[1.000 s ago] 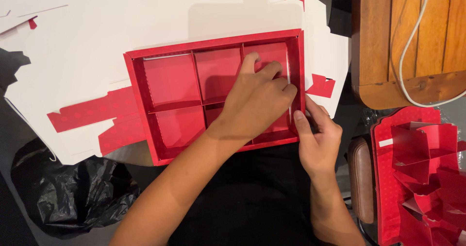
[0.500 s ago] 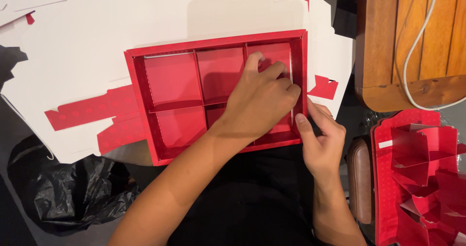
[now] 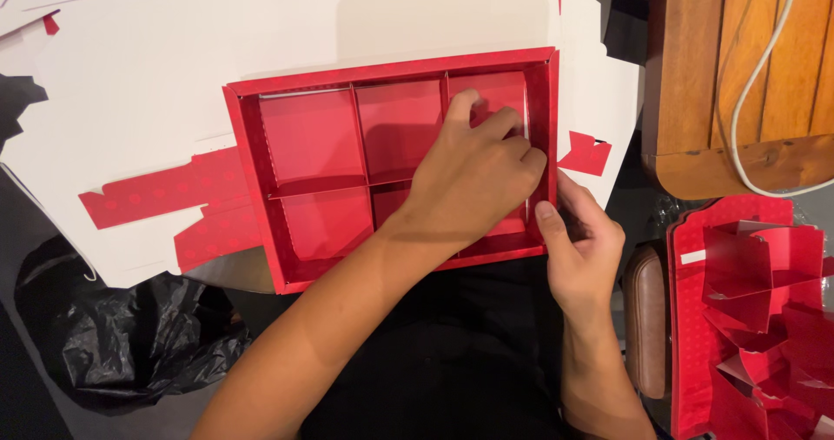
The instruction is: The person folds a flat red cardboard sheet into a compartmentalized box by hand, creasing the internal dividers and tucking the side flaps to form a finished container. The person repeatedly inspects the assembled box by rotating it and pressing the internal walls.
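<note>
The red divided box (image 3: 313, 136) lies on white card sheets (image 3: 174, 49), its near edge overhanging them. The left hand (image 3: 473, 179) rests inside the right-hand compartments, fingers (image 3: 460, 105) spread and pressing down, gripping nothing. The right hand (image 3: 582, 249) clamps the box's right wall near its front corner, thumb on the rim. Left compartments are unobstructed. A wooden board (image 3: 747, 75) lies well right.

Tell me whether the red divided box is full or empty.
Empty, as far as visible. The red box shows bare red floors in its left and middle compartments; the left hand covers the right ones, so those cannot be told.
</note>
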`<state>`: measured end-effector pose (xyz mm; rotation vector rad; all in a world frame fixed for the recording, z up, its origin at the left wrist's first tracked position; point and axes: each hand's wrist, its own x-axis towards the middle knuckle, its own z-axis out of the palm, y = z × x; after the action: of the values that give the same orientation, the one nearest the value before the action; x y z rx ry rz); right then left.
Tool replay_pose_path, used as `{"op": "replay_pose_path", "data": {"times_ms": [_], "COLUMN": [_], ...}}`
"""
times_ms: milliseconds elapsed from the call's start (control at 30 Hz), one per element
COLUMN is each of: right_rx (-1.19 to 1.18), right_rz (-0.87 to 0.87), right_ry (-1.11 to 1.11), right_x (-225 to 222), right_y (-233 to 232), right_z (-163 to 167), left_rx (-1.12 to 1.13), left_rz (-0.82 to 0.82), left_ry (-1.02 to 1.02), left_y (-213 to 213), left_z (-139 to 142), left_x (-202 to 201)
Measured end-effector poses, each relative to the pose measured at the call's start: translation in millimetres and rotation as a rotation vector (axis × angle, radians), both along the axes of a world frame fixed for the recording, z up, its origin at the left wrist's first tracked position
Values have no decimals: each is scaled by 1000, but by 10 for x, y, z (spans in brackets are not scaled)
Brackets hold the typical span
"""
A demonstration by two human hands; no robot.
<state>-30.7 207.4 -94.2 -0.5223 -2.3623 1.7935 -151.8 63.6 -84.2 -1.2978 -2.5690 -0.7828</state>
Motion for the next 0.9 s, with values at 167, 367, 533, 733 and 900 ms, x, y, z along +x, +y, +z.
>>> {"op": "replay_pose_path", "data": {"times_ms": [167, 367, 533, 733, 900], "right_rx": [25, 127, 88, -19, -259], "right_rz": [-5, 29, -4, -44, 232], "right_ry": [-9, 40, 66, 12, 213], "right_x": [19, 31, 73, 20, -173], "right_y": [-18, -9, -40, 64, 169], "right_z": [-12, -75, -158, -130, -73], "left_rx": [-41, -114, -92, 201, 217], "left_rz": [-18, -55, 14, 136, 698], "left_ry": [-16, -73, 73, -68, -260], "left_y": [20, 40, -7, -856, -1889], "left_z": [-12, -41, 100, 596, 355], "left_x": [-15, -18, 18, 373, 484]}}
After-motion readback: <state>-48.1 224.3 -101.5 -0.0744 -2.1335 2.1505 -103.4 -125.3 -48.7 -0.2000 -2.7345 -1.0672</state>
